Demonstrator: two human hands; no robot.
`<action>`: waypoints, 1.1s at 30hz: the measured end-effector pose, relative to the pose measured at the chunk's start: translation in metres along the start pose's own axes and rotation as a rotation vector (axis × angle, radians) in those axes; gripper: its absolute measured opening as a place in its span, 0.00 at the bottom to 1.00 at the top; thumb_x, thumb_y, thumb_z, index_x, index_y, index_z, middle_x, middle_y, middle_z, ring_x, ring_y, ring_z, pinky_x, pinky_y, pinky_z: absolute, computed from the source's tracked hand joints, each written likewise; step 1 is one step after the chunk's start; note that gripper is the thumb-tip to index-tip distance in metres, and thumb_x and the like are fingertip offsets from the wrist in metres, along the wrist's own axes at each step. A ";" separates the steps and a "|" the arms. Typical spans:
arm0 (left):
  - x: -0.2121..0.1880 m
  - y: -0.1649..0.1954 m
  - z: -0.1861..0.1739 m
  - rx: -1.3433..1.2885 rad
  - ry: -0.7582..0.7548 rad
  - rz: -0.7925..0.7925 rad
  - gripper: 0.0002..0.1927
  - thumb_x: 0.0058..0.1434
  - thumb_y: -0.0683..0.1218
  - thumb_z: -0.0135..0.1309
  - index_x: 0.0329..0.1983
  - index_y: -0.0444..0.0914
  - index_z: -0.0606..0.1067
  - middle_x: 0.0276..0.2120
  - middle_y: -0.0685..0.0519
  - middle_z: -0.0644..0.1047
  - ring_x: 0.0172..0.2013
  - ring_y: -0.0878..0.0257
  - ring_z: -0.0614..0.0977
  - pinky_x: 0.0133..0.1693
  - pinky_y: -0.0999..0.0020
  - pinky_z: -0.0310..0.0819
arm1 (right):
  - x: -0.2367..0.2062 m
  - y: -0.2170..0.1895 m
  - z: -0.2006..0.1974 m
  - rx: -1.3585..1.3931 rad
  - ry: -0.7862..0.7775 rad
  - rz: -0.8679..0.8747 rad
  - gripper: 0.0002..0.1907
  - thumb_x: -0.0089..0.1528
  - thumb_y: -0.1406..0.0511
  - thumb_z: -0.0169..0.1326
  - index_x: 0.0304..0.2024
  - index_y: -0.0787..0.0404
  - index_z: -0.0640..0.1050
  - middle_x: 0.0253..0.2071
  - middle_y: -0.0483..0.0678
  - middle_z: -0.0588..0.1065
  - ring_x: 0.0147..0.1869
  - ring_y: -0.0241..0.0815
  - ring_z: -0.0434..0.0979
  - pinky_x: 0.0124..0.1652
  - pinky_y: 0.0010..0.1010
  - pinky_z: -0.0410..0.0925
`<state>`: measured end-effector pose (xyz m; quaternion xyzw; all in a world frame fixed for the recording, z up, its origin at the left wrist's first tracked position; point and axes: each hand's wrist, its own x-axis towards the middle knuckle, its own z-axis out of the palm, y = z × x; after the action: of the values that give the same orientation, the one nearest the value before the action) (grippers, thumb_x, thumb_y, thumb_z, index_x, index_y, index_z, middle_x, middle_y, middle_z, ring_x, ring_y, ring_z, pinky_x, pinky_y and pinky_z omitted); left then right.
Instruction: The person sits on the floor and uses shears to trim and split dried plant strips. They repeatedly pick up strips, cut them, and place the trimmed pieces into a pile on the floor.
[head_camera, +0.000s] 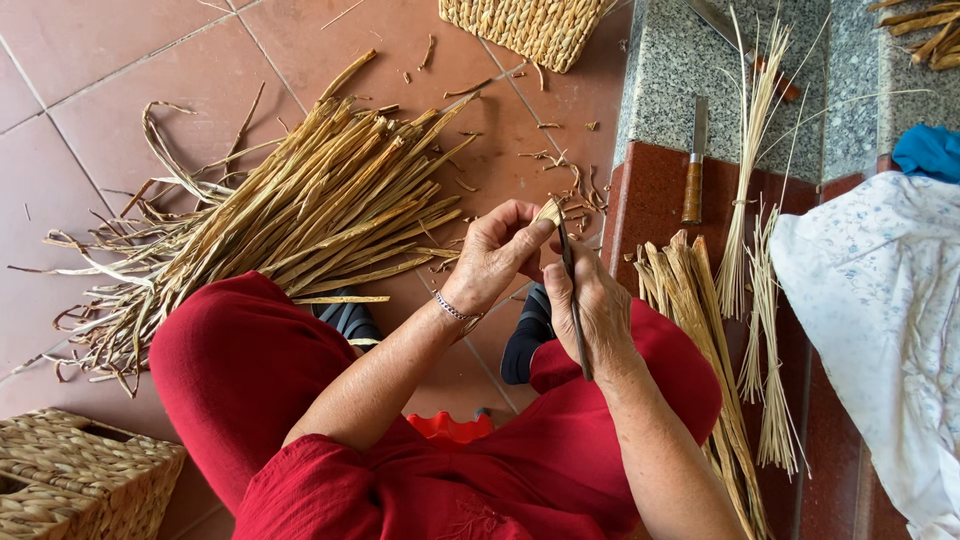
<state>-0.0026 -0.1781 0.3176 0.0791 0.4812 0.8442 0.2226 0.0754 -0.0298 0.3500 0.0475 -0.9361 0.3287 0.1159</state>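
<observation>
1. The left hand (497, 258) is pinching the tip of a dry reed strip (549, 211) above the floor (90, 90), fingers clamped on it.
2. The right hand (597, 312) is gripping a thin dark blade (573, 300), closed round it; its long axis is pointing up at the strip, just beside the left fingers.
3. A bundle of flat, fibrous reeds (300, 215) is lying leftward on the tiles.

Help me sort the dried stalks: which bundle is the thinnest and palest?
The slim bundle of pale straws on the stone step beside the knife; the floor pile holds broader, browner strips.
</observation>
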 end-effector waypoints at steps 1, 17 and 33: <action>0.000 0.000 0.001 -0.011 0.006 -0.010 0.12 0.71 0.47 0.53 0.46 0.32 0.74 0.33 0.53 0.80 0.28 0.70 0.79 0.31 0.70 0.82 | 0.001 -0.001 0.000 -0.016 -0.012 0.012 0.30 0.74 0.47 0.34 0.58 0.64 0.72 0.42 0.58 0.79 0.44 0.59 0.82 0.41 0.46 0.74; -0.005 -0.004 -0.001 -0.124 -0.002 -0.009 0.08 0.72 0.43 0.51 0.42 0.32 0.74 0.29 0.53 0.76 0.29 0.68 0.78 0.35 0.70 0.78 | -0.003 0.007 0.007 -0.153 -0.080 0.132 0.27 0.72 0.47 0.35 0.44 0.59 0.76 0.23 0.54 0.77 0.30 0.54 0.81 0.33 0.46 0.72; -0.011 -0.009 -0.002 0.040 -0.067 -0.019 0.12 0.71 0.47 0.54 0.48 0.33 0.78 0.32 0.56 0.78 0.27 0.72 0.77 0.29 0.75 0.75 | 0.009 0.030 0.014 0.491 0.197 0.100 0.17 0.71 0.54 0.54 0.40 0.62 0.77 0.28 0.44 0.75 0.28 0.33 0.72 0.27 0.26 0.66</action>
<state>0.0089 -0.1803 0.3099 0.1074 0.4908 0.8292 0.2449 0.0589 -0.0155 0.3239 -0.0042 -0.8138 0.5541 0.1752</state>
